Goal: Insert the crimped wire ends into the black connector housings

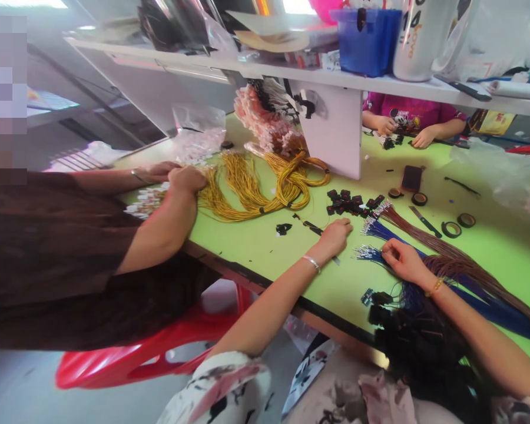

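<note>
My left hand (334, 238) rests low over the table, its fingers drawn together just short of a pile of black plastic connectors (347, 203). What it pinches, if anything, is hidden. Under its wrist a dark tool with a blade (313, 227) shows in part. To the right, my right hand (404, 260) has its fingers closed at the end of a bundle of blue wires (368, 253) with bare metal tips. Brown wires (424, 235) with similar tips lie behind it. Many black connectors on thin leads (406, 330) hang at the table's edge near my right forearm.
A co-worker's hands (181, 174) are at yellow wires (260, 200) on the left; another person's hands (424, 136) work opposite. Tape rolls (451, 229) and a knife (425, 221) lie right. A shelf (265, 68) with a blue bin (368, 44) overhangs the table. A red chair (128, 359) stands below.
</note>
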`<action>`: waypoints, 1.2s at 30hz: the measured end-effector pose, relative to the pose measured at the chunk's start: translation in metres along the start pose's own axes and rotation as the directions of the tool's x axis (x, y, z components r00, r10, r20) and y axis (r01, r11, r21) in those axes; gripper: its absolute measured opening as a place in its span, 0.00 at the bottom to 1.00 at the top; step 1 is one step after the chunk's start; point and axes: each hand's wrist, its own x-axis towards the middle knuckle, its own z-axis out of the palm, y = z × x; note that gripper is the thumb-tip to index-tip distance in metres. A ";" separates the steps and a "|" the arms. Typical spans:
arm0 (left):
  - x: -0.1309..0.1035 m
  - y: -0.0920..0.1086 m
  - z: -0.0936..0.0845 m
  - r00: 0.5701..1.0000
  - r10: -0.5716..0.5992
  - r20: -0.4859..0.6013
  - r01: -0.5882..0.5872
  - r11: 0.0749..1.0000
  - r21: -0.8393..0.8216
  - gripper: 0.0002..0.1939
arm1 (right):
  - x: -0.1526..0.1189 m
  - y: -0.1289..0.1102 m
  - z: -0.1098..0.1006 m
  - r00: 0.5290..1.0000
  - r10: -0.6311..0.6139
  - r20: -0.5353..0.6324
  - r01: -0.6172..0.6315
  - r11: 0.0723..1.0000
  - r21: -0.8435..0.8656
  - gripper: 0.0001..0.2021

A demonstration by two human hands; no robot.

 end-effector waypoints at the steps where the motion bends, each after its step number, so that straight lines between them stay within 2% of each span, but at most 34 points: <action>1: -0.003 0.000 -0.001 0.999 0.007 0.042 -0.007 1.000 0.007 0.09 | 0.000 0.001 0.000 1.000 0.001 0.001 -0.001 0.999 0.037 0.06; 3: -0.007 -0.002 -0.006 0.994 -0.001 0.106 -0.003 1.000 0.031 0.08 | 0.000 0.002 0.000 1.000 -0.011 0.013 0.010 0.995 0.095 0.08; 4: -0.008 -0.003 -0.008 0.995 -0.024 0.102 0.020 0.999 0.041 0.06 | 0.000 0.001 -0.001 0.999 -0.021 0.027 0.018 0.993 0.116 0.09; 7: -0.012 0.001 -0.016 0.994 -0.107 -0.013 0.107 0.994 0.011 0.01 | -0.001 -0.002 -0.003 0.995 -0.062 0.079 0.049 0.986 0.156 0.10; 9: -0.017 0.011 -0.017 0.984 -0.157 -0.089 0.143 0.979 -0.146 0.03 | -0.002 -0.005 -0.005 0.991 -0.078 0.108 0.060 0.985 0.160 0.11; 10: -0.020 0.019 -0.015 0.978 -0.188 -0.094 0.155 0.947 -0.281 0.05 | -0.003 -0.007 -0.005 0.991 -0.074 0.114 0.055 0.985 0.161 0.11; 11: -0.023 0.027 -0.012 0.973 -0.220 -0.067 0.169 0.881 -0.443 0.07 | -0.005 -0.008 -0.005 0.992 -0.063 0.113 0.044 0.985 0.164 0.11; 12: -0.027 0.037 -0.007 0.970 -0.244 -0.004 0.192 0.771 -0.607 0.08 | -0.006 -0.010 -0.006 0.993 -0.048 0.104 0.030 0.984 0.173 0.10; 14: -0.034 0.054 0.007 0.950 -0.255 0.181 0.285 0.468 -0.837 0.12 | -0.009 -0.012 -0.006 0.997 -0.030 0.066 0.016 0.980 0.199 0.08; 15: -0.038 0.061 0.014 0.930 -0.247 0.271 0.344 0.333 -0.878 0.12 | -0.011 -0.013 -0.006 0.999 -0.032 0.041 0.023 0.978 0.209 0.08; 17: -0.044 0.070 0.026 0.887 -0.235 0.398 0.436 0.141 -0.889 0.12 | -0.015 -0.015 -0.005 0.998 -0.055 -0.020 0.057 0.976 0.209 0.07; 19: -0.048 0.072 0.034 0.866 -0.225 0.447 0.463 0.017 -0.886 0.11 | -0.017 -0.017 -0.005 0.994 -0.075 -0.078 0.089 0.976 0.199 0.06; 21: -0.050 0.070 0.038 0.867 -0.210 0.452 0.448 -0.069 -0.891 0.12 | -0.019 -0.018 -0.004 0.990 -0.072 -0.118 0.095 0.975 0.202 0.06; 26: -0.054 0.068 0.040 0.876 -0.187 0.444 0.425 -0.137 -0.895 0.12 | -0.018 -0.015 -0.001 0.985 -0.026 -0.173 0.065 0.974 0.219 0.05; 36: -0.056 0.072 0.043 0.880 -0.195 0.434 0.408 -0.160 -0.899 0.13 | -0.018 -0.013 0.002 0.985 -0.020 -0.172 0.045 0.989 0.144 0.05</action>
